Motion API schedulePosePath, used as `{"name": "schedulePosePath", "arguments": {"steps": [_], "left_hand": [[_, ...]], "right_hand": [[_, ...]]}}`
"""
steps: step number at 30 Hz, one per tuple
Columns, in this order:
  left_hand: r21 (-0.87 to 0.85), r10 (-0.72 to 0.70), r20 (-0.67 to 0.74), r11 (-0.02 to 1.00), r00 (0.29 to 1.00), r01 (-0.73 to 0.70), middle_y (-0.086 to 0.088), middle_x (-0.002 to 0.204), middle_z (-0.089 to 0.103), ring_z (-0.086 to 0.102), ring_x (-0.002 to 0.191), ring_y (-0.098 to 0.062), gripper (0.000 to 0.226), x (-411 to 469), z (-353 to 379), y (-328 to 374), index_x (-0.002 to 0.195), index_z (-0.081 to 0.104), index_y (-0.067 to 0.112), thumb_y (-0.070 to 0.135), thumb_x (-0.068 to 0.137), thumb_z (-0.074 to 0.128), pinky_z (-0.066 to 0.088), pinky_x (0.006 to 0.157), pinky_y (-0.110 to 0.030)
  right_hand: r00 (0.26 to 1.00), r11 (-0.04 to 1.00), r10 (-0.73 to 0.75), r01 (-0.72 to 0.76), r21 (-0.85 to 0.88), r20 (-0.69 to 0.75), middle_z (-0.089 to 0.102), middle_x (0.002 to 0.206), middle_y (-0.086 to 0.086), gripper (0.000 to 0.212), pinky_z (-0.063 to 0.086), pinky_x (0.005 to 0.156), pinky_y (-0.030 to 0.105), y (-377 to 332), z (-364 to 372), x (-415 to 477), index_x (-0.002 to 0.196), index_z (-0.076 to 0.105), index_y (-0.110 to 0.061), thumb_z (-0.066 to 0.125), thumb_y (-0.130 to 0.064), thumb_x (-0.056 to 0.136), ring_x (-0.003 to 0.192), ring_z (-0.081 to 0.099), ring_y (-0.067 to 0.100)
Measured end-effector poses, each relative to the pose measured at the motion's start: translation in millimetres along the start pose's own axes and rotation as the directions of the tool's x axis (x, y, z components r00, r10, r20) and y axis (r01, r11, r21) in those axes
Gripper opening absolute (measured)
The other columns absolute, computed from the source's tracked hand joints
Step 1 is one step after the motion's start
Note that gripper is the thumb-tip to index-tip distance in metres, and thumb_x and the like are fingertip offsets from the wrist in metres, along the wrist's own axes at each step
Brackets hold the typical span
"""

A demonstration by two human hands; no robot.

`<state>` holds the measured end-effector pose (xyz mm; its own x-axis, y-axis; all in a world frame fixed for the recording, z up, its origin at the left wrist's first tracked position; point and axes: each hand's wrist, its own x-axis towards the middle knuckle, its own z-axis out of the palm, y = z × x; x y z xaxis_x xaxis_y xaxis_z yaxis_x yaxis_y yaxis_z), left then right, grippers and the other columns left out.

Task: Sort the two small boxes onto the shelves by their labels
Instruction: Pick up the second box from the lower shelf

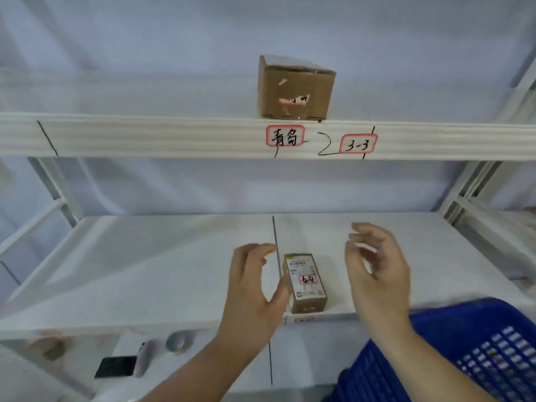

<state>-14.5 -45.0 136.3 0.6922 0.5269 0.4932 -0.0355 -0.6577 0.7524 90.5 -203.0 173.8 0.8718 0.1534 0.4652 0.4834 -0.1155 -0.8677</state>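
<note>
A brown cardboard box (295, 88) with a torn label stands on the upper shelf (174, 137), above a red-bordered handwritten label (285, 136) on the shelf's front edge. A second label reading 3-3 (358, 143) sits to its right. On the lower shelf (145, 271), near the front edge, lies a small flat box (305, 281) with a white printed face and a red-bordered label. My left hand (252, 294) hovers just left of it, fingers apart, thumb close to its side. My right hand (374, 271) is to its right, fingers loosely curled, holding nothing.
A blue plastic basket (478, 349) sits at the lower right. Below the lower shelf lie a roll of tape (179, 342), a dark phone-like object (116, 367) and a white marker-like thing (142, 358). Black lines divide the shelves into sections. White shelf uprights stand at both sides.
</note>
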Motion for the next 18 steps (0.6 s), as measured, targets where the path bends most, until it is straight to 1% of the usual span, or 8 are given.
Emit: {"name": "schedulePosePath", "arguments": {"steps": [2, 5, 8, 9, 11, 13, 15, 18], "left_hand": [[0.074, -0.201, 0.252, 0.979, 0.947, 0.188, 0.016, 0.127, 0.037, 0.047, 0.126, -0.007, 0.059, -17, 42, -30, 0.141, 0.05, 0.026, 0.017, 0.089, 0.078, 0.042, 0.113, -0.025], [0.224, -0.268, 0.44, 0.957, 0.857, 0.184, 0.012, 0.131, 0.048, 0.042, 0.137, -0.018, 0.055, -19, 82, -59, 0.146, 0.051, 0.024, 0.029, 0.094, 0.064, 0.036, 0.118, -0.032], [0.275, -0.401, 0.484, 0.913, 0.778, 0.3, 0.017, 0.129, 0.052, 0.049, 0.13, -0.013, 0.051, -17, 106, -85, 0.136, 0.053, 0.026, 0.031, 0.087, 0.07, 0.043, 0.102, -0.022], [0.286, -0.42, 0.47, 0.904, 0.776, 0.316, 0.015, 0.124, 0.055, 0.054, 0.122, -0.012, 0.049, -17, 115, -97, 0.13, 0.055, 0.027, 0.031, 0.085, 0.073, 0.044, 0.091, -0.014], [0.304, -0.429, 0.463, 0.899, 0.775, 0.316, 0.016, 0.116, 0.055, 0.056, 0.109, -0.005, 0.049, -16, 125, -109, 0.129, 0.056, 0.03, 0.037, 0.083, 0.072, 0.041, 0.077, -0.005], [0.276, -0.414, 0.473, 0.908, 0.778, 0.316, 0.021, 0.119, 0.057, 0.06, 0.109, 0.0, 0.055, -13, 132, -113, 0.133, 0.054, 0.034, 0.041, 0.083, 0.074, 0.047, 0.082, -0.007], [0.183, -0.4, 0.514, 0.915, 0.759, 0.358, 0.02, 0.126, 0.066, 0.066, 0.111, 0.008, 0.059, -11, 136, -111, 0.138, 0.054, 0.033, 0.029, 0.085, 0.081, 0.054, 0.085, -0.008], [0.112, -0.442, 0.472, 0.888, 0.763, 0.445, 0.02, 0.127, 0.071, 0.061, 0.101, 0.027, 0.06, -10, 133, -98, 0.142, 0.052, 0.038, 0.013, 0.093, 0.074, 0.049, 0.075, 0.003]], "right_hand": [[0.946, 0.956, 0.279, -0.257, -0.14, 0.167, 0.06, 0.124, -0.01, 0.042, 0.054, 0.097, 0.025, 62, 11, -15, 0.12, 0.055, -0.04, 0.076, -0.014, 0.093, 0.121, 0.062, 0.017], [0.784, 0.884, 0.465, -0.389, -0.258, 0.411, 0.059, 0.115, -0.02, 0.054, 0.054, 0.09, 0.013, 128, 22, -20, 0.111, 0.051, -0.047, 0.085, -0.013, 0.086, 0.109, 0.062, -0.002], [0.684, 0.838, 0.545, -0.444, -0.317, 0.485, 0.074, 0.117, -0.017, 0.065, 0.06, 0.1, 0.036, 173, 25, -20, 0.114, 0.056, -0.052, 0.095, -0.027, 0.069, 0.111, 0.069, -0.001], [0.669, 0.831, 0.556, -0.451, -0.324, 0.494, 0.075, 0.118, -0.019, 0.067, 0.061, 0.098, 0.034, 185, 25, -19, 0.116, 0.057, -0.052, 0.096, -0.031, 0.066, 0.111, 0.07, -0.001], [0.673, 0.835, 0.55, -0.431, -0.342, 0.496, 0.075, 0.111, -0.025, 0.064, 0.059, 0.087, 0.018, 195, 26, -16, 0.114, 0.057, -0.052, 0.095, -0.028, 0.069, 0.108, 0.071, -0.004], [0.689, 0.849, 0.527, -0.401, -0.344, 0.497, 0.075, 0.11, -0.027, 0.066, 0.057, 0.078, 0.009, 201, 29, -13, 0.117, 0.056, -0.055, 0.091, -0.017, 0.076, 0.108, 0.07, -0.004], [0.704, 0.866, 0.5, -0.383, -0.322, 0.505, 0.075, 0.117, -0.022, 0.069, 0.058, 0.083, 0.011, 201, 33, -14, 0.128, 0.054, -0.053, 0.086, -0.011, 0.083, 0.111, 0.07, -0.001], [0.733, 0.878, 0.478, -0.38, -0.293, 0.484, 0.074, 0.122, -0.023, 0.071, 0.059, 0.093, 0.017, 198, 37, -17, 0.139, 0.052, -0.049, 0.081, -0.008, 0.088, 0.114, 0.069, -0.001]]}}
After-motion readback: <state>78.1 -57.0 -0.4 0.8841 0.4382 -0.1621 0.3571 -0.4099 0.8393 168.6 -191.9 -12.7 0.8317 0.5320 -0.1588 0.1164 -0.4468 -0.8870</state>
